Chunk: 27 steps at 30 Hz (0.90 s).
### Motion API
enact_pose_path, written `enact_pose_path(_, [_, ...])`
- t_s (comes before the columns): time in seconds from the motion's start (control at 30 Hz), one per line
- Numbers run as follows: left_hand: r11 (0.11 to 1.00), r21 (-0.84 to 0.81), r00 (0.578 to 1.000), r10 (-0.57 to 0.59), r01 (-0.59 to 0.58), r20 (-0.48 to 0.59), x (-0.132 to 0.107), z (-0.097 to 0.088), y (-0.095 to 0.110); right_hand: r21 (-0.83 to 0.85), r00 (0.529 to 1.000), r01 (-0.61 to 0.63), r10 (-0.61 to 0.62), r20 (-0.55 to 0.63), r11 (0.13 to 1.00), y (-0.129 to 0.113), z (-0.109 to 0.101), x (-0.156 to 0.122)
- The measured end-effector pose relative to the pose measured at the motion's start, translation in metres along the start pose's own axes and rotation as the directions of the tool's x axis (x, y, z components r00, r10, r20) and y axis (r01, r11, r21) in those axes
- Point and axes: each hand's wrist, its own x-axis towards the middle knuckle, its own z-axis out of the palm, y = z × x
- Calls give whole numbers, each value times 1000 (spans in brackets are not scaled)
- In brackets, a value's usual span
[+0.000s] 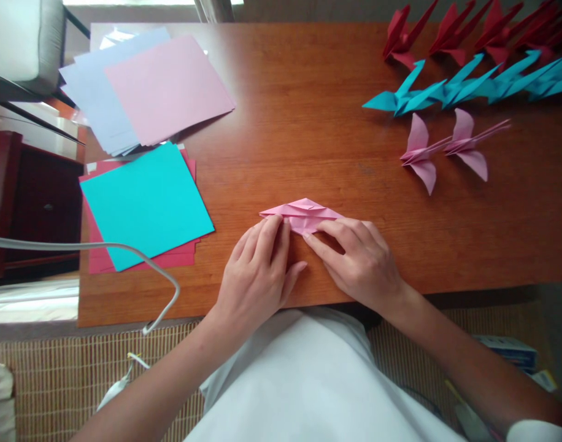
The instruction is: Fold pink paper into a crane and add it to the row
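Observation:
A partly folded piece of pink origami paper [307, 209] lies on the table near its front edge, in a wide, flat diamond shape with creases across it. My left hand [261, 258] holds down its left side with the fingertips, the thumb sticking out apart from the paper. At the lower right edge, my right hand [361, 258] pinches the paper between thumb and fingers. Parts of the lower edge are hidden under the fingers of both hands.
Finished red cranes [403, 37], blue cranes [419, 95] and two pink cranes [419, 150] stand at the back right of the wooden table [281, 147]. Pink sheets [170, 89] and blue sheets [147, 205] are stacked at left. A white cable [165, 276] crosses the left front edge.

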Motion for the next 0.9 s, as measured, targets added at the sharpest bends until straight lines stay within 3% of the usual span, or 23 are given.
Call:
enact_pose_path(0.3, [999,29,1000,29,-29,-1,-1,2,-1,-7,1000,-6,6,-11,1000,-3,1,-2])
enact_pose_path(0.9, [999,35,995,16,-20,97,2,-4,-1,18,999,-31,31,-9,999,-4,0,1])
